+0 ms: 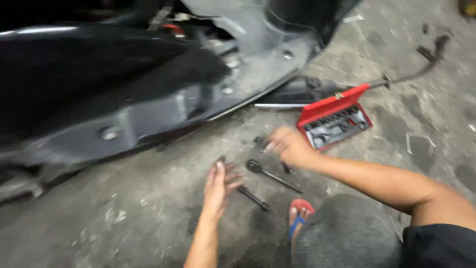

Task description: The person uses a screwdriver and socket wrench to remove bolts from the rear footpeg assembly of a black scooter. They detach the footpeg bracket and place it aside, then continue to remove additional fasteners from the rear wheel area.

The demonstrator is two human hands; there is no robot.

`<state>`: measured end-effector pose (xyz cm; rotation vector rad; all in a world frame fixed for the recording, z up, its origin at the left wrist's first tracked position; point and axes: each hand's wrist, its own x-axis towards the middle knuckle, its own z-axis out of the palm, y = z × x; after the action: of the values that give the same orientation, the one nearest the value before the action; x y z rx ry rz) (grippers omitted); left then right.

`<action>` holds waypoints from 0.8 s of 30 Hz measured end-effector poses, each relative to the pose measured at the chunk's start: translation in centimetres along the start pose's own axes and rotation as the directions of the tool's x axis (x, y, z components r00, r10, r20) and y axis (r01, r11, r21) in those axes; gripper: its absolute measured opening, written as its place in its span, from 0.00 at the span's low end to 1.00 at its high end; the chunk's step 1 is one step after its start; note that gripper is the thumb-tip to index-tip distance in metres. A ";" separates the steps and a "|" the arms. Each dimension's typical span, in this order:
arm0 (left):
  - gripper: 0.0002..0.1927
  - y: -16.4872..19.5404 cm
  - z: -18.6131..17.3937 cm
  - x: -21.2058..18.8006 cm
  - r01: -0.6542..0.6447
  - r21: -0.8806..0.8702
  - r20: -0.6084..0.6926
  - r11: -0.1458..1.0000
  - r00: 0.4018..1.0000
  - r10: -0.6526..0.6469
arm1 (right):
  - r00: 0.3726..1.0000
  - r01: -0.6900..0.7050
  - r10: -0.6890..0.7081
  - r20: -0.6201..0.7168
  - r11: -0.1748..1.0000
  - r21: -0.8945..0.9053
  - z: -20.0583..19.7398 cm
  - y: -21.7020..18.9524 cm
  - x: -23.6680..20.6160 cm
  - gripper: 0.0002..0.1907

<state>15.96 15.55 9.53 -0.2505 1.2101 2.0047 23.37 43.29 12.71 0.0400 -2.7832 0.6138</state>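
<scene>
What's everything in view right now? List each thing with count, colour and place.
Scooter body: one, black and grey, upper left.
Socket case: one, red, open, on the floor right of centre.
Ratchet: one, dark metal, on the floor between the hands.
Bar tool: one, black, on the floor by the left hand.
Floor: grey concrete, stained.
Sandal: one, red with a blue strap, bottom centre.
Left hand: open, over the floor.
Right hand: blurred, near a small dark piece.
</scene>
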 end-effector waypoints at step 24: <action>0.24 26.6 -37.0 -0.9 -0.400 0.690 -0.677 0.603 -0.063 0.733 | 0.745 0.570 -0.535 -0.399 0.821 -0.036 4.9 -28.9 23.8 0.03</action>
<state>-9.66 -22.09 8.22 -1.1398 2.8542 2.3073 1.78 15.85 27.05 0.6677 -2.1814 0.5112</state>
